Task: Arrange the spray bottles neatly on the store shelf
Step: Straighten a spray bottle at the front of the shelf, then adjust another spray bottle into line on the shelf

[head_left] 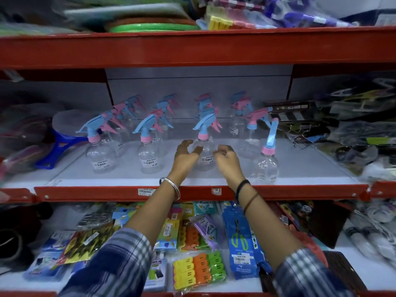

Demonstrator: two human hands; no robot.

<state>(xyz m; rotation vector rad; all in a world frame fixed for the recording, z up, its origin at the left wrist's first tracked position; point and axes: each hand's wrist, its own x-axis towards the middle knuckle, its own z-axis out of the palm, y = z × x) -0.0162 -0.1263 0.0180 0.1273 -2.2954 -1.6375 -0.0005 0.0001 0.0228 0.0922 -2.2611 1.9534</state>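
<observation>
A: Nearest? Left hand (186,156) and right hand (226,157), each grip half open, cupping the front-row spray bottle (204,150) on the shelf (128,177), contact unclear.
B: Farther back, rows look formed; right-end bottle (266,160) sits forward, likely left.

White stickers on clear spray bottles (150,155) show barcode, price 35.00. Blue scissors pack (241,241) on lower shelf: sticker reads 149-something. Shelf-edge tag (146,191) too blurred.

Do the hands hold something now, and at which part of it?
Neither clearly grips. The left hand and right hand cup the round body of a clear spray bottle, one on each side; firm contact cannot be told.
</observation>
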